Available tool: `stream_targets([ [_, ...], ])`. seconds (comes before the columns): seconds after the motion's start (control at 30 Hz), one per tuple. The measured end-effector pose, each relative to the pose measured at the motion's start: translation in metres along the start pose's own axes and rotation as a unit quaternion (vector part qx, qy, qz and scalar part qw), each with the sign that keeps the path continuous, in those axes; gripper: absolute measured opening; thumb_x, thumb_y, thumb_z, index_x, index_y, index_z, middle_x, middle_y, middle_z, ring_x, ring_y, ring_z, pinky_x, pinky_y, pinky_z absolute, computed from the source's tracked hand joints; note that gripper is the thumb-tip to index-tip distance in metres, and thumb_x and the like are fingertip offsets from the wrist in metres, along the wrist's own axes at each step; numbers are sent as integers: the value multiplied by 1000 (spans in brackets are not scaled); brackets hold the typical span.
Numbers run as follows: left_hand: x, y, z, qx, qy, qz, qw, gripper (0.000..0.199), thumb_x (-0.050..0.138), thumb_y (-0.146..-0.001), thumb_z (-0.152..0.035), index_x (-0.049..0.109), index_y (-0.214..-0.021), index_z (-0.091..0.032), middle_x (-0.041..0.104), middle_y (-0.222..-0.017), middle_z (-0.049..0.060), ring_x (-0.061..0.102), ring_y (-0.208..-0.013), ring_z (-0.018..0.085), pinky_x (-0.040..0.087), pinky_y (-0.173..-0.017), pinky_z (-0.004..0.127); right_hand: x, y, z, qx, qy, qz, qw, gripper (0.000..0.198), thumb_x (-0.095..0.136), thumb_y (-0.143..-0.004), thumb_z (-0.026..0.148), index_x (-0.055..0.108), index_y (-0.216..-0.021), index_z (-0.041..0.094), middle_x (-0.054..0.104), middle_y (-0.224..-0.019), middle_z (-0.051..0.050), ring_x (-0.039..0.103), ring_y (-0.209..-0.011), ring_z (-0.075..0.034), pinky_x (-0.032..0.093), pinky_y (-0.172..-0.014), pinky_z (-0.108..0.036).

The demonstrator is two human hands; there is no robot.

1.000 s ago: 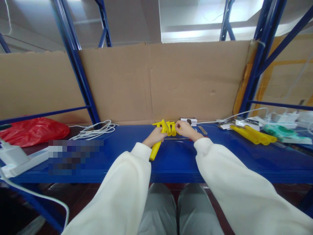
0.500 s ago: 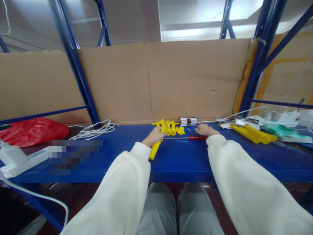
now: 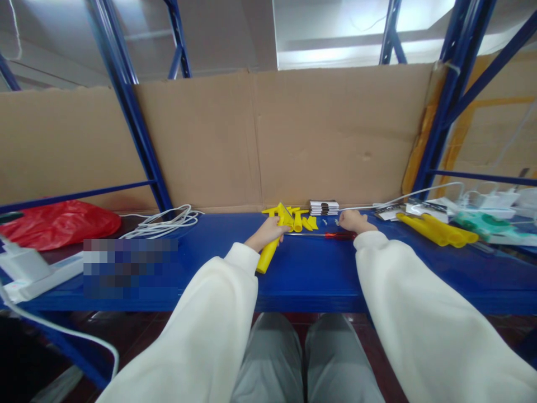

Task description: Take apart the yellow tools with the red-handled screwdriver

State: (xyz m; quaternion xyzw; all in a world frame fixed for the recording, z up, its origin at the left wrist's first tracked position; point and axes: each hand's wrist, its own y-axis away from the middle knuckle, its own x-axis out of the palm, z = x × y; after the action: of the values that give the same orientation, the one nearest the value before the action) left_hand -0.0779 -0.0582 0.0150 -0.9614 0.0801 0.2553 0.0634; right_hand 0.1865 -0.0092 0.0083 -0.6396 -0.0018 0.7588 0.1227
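My left hand (image 3: 268,232) is wrapped round a yellow plastic tube-shaped part (image 3: 267,259), whose thick end points down toward the table's front edge. Its upper end widens into an angled yellow head (image 3: 284,215). My right hand (image 3: 351,221) rests low over the table with its fingers drawn together by some tiny screws (image 3: 337,222); whether anything sits in the fingertips is too small to make out. Just in front of that hand lies a screwdriver with a red handle (image 3: 335,235), its shaft pointing left. More yellow pieces (image 3: 297,223) lie between the hands.
Behind the pieces a stack of small white packs (image 3: 323,208) stands against the cardboard wall (image 3: 293,140). Yellow tubes (image 3: 436,229) lie at the right. Coiled white cable (image 3: 168,221), a red bag (image 3: 71,224) and a power strip (image 3: 46,277) occupy the left of the blue table (image 3: 218,252).
The view has shifted very slightly. Both hands stay nearly in place, the left still gripping the yellow part and the right still beside the tiny screws.
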Motion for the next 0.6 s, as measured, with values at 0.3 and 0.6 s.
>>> stream_targets([
  [0.3,42,-25,-29,-89,168,19,981,11,57,-91,-25,62,-88,-16,49,-47,-4,43,-36,10,38,-41,22,-3,4,1,45,-27,-33,998,32,54,-86,19,72,-111,17,69,-123,-18,59,-124,-34,40,-103,-51],
  [0.6,100,-57,-52,-144,209,41,966,10,56,-88,-21,65,-92,-18,50,-52,-2,49,-45,14,43,-45,24,-3,11,5,38,-17,-39,998,30,52,-89,21,71,-112,17,70,-120,-18,61,-120,-31,41,-99,-45],
])
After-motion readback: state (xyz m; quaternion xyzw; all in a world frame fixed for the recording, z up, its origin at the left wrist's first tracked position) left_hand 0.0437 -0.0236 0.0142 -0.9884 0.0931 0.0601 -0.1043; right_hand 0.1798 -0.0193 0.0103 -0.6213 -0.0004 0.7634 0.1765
